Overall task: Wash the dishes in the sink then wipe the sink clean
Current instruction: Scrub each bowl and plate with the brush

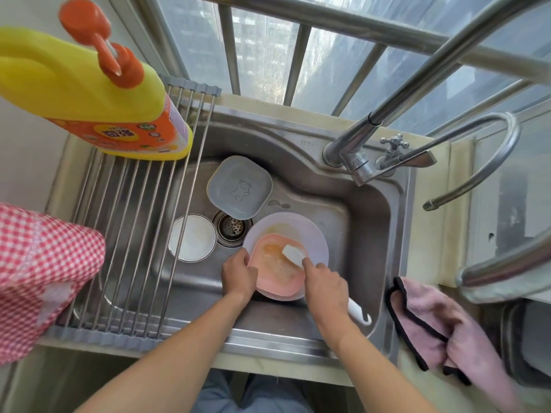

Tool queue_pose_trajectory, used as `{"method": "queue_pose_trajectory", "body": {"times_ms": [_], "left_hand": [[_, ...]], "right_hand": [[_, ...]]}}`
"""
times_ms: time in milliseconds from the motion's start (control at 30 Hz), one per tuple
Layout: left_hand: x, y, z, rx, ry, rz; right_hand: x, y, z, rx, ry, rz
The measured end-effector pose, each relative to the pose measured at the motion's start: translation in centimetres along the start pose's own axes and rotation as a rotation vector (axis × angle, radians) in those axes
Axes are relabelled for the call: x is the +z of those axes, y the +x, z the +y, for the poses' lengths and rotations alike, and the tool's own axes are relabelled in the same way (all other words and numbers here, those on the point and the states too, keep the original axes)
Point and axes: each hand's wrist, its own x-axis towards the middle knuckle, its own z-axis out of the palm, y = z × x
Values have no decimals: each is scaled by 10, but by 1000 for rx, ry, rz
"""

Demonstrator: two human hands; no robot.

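Note:
A pink square dish [275,271] smeared with orange residue lies on a pale lilac round plate [310,234] in the steel sink [357,222]. My left hand [238,274] grips the pink dish's left rim. My right hand [325,286] holds a white dish brush [293,254], its head pressed on the pink dish and its handle end sticking out behind the wrist. A grey square dish [240,186] with a bear drawing lies behind the drain [232,228]. A white bowl [192,241] sits left of the drain.
A roll-up metal rack [134,234] covers the sink's left part and carries a yellow detergent bottle [89,96]. A red checked cloth [38,272] hangs at the left. A pink towel [432,323] lies on the right counter. Two faucets [372,156] stand at the back right.

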Motion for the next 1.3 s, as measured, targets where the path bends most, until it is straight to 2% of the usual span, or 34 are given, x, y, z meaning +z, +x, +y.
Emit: {"method": "queue_pose_trajectory", "body": {"times_ms": [200, 300, 400, 600, 667, 733, 800, 1000, 1167, 1300], "left_hand": [[-7, -16, 15, -2, -31, -28], [-10, -19, 20, -40, -20, -60], [-18, -15, 20, -69, 12, -66], [-29, -13, 33, -74, 26, -57], [-26, -18, 39, -45, 32, -67], [-24, -23, 44, -28, 56, -79], [-26, -26, 48, -30, 86, -103], [-42, -20, 54, -112, 151, -135], [-48, -5, 69, -129, 276, -170], [-48, 2, 77, -111, 327, -187]], "right_hand": [[-4, -2, -18, 121, 103, -30], [-8, 12, -26, -1, 230, -25], [-11, 16, -17, -49, 167, -11], [-11, -1, 0, 34, 69, 10], [-6, 0, -7, 130, 204, -26], [-4, 6, -16, 251, 505, -37], [-4, 10, -26, 258, 665, -31], [-23, 10, -14, 88, 462, -253], [-22, 14, 14, -2, 113, -131], [-19, 11, 7, -35, 88, -122]]}}
